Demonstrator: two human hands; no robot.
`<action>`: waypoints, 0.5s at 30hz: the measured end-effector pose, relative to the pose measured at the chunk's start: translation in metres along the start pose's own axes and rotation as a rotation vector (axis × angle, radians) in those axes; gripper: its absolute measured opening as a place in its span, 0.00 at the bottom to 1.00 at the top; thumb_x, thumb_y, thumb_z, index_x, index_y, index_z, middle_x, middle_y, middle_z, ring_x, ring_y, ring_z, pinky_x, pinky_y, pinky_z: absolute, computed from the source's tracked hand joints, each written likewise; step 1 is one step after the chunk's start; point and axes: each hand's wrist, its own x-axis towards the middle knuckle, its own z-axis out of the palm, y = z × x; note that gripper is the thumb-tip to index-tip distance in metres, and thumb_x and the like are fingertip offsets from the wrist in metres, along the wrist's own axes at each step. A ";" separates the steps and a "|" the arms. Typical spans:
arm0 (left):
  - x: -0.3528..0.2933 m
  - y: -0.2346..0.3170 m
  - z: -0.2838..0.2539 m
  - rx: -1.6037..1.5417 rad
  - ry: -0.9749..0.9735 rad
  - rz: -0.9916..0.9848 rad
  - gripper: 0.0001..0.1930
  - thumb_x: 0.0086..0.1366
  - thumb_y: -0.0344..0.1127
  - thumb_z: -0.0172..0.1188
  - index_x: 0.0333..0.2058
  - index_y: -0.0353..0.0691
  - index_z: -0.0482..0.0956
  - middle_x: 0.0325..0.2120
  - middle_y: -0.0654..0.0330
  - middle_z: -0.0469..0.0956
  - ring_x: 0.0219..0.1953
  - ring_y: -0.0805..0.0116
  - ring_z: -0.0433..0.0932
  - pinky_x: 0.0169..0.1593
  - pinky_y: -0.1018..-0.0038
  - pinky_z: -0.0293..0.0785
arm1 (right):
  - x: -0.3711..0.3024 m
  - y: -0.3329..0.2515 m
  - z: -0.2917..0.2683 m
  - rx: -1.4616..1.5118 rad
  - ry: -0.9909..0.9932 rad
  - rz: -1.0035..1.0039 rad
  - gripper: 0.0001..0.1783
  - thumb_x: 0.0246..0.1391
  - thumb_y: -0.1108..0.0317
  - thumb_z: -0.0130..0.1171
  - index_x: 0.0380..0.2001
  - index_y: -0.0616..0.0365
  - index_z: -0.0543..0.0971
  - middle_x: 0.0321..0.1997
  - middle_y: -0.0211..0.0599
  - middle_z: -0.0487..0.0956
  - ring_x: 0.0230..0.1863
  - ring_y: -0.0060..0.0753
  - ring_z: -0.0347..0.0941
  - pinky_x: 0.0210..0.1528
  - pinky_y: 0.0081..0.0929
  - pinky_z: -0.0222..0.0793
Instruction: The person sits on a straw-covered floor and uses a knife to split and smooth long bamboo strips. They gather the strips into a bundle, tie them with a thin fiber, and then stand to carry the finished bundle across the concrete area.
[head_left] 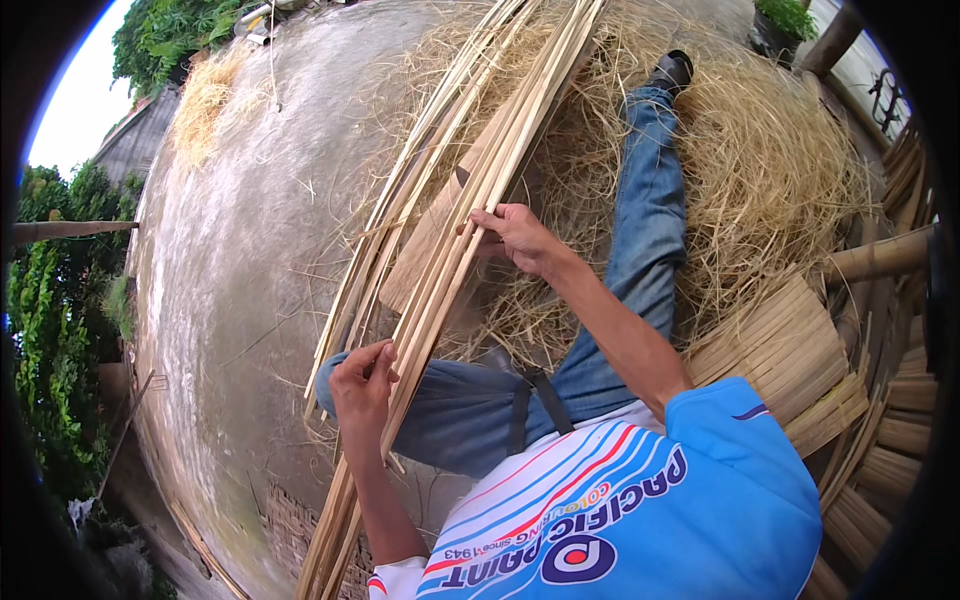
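Long, thin bamboo strips (440, 262) lie in a bundle slanting from the far middle to the near left, across my bent left leg. My right hand (515, 238) closes on the edge of the bundle, a bamboo strip pinched between thumb and fingers. Nearer to me, my left hand (364, 385) is closed in a pinch at the left side of the strips. What its fingertips hold, if anything, cannot be made out. Under the strips lies a flat, wide tan slat (412, 262).
A large heap of fine bamboo shavings (765, 170) spreads around my outstretched right leg (648, 190). Bundled flat slats (785, 350) lie at my right, near a thick bamboo pole (880, 257). Grey concrete ground (225, 300) stretches left, with another shavings pile (205, 105) at far left.
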 end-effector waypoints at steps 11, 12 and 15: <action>-0.004 -0.015 0.002 -0.250 -0.056 -0.187 0.16 0.69 0.38 0.65 0.46 0.29 0.83 0.26 0.65 0.81 0.22 0.82 0.74 0.26 0.83 0.69 | 0.006 -0.002 0.010 -0.091 0.029 0.017 0.14 0.68 0.64 0.57 0.45 0.67 0.78 0.43 0.41 0.83 0.44 0.33 0.82 0.44 0.37 0.86; -0.004 -0.016 0.002 -0.215 -0.033 -0.161 0.17 0.68 0.39 0.66 0.46 0.28 0.83 0.26 0.65 0.81 0.22 0.82 0.74 0.26 0.82 0.69 | 0.007 -0.002 0.013 -0.092 0.032 0.015 0.14 0.68 0.64 0.57 0.45 0.67 0.78 0.43 0.41 0.83 0.44 0.32 0.82 0.44 0.37 0.86; -0.005 -0.014 0.000 0.036 0.034 -0.045 0.18 0.64 0.40 0.70 0.46 0.30 0.83 0.28 0.62 0.82 0.26 0.75 0.77 0.31 0.77 0.73 | 0.011 -0.003 0.022 -0.093 0.037 0.008 0.14 0.68 0.64 0.57 0.45 0.67 0.78 0.44 0.41 0.82 0.44 0.32 0.82 0.44 0.36 0.85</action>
